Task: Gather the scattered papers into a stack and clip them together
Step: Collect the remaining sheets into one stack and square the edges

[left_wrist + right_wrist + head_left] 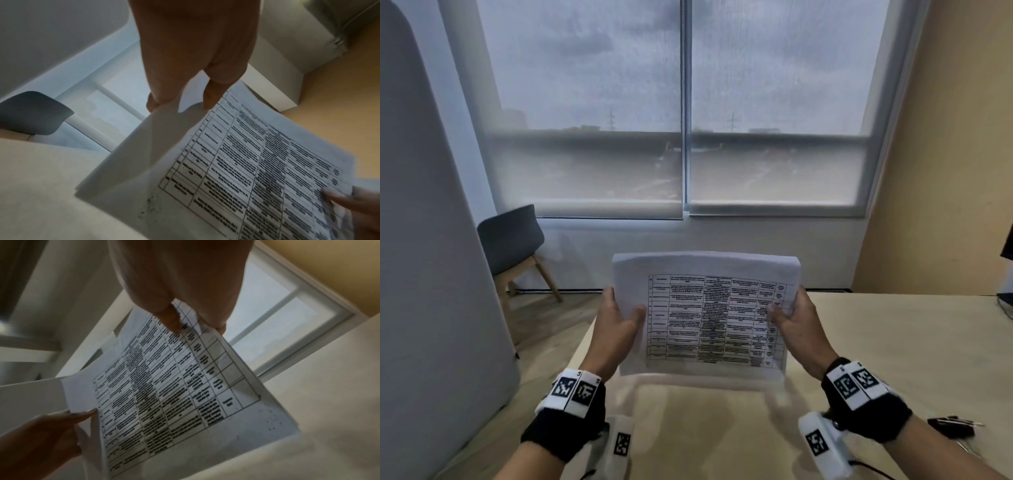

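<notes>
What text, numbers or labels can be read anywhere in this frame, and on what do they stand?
Nothing can be quoted.
Paper stack, held by the left hand and right hand: a printed table on the top sheet, too blurred to read in every view.
Wrist bands: black-and-white square code markers, patterns rather than words; a small character beside them is too small to read.

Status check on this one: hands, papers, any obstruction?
Left hand and right hand grip paper stack by its sides, upright over table. Unclipped. Clip beside right wrist. Nothing blocking.
</notes>
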A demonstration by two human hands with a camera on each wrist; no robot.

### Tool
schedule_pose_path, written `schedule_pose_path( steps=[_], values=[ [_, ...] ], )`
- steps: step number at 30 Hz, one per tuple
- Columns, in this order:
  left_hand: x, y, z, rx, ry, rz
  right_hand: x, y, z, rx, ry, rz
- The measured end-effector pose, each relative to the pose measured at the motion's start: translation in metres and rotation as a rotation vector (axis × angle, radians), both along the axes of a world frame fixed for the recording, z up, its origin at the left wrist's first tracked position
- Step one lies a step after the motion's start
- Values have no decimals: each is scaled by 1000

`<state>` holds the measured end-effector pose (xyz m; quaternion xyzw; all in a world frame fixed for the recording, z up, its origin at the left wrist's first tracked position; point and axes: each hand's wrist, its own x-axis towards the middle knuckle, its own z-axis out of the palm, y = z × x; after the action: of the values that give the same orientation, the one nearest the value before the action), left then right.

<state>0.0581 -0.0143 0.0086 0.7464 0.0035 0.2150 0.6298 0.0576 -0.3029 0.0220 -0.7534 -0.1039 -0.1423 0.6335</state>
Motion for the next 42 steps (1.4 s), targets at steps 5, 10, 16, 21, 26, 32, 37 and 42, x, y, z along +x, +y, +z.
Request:
schedule_pose_path(
  steps=[5,10,16,21,26,32,37,42],
  values=[
    [0,-1,-2,6,47,-17,-1,-1,-10,-50,84,25],
    [4,-1,5,-72,50,-8,5,-5,-7,21,102,32],
    [-2,-7,-8,-128,166,-85,2,-6,-29,-35,237,71],
    [-4,-11,4,-118,197,-83,-7,-4,12,-172,133,-10],
    [-16,-24,59,502,-75,342,-13,-1,104,-598,-127,-62],
    [-14,-61,108,404,-139,-100,-29,26,161,-843,-341,-57],
    [-15,-59,83,45,-62,-152,-25,-6,143,-713,-338,-341],
    [-16,-54,67,-125,-51,-108,-37,-23,87,44,152,65]
  ],
)
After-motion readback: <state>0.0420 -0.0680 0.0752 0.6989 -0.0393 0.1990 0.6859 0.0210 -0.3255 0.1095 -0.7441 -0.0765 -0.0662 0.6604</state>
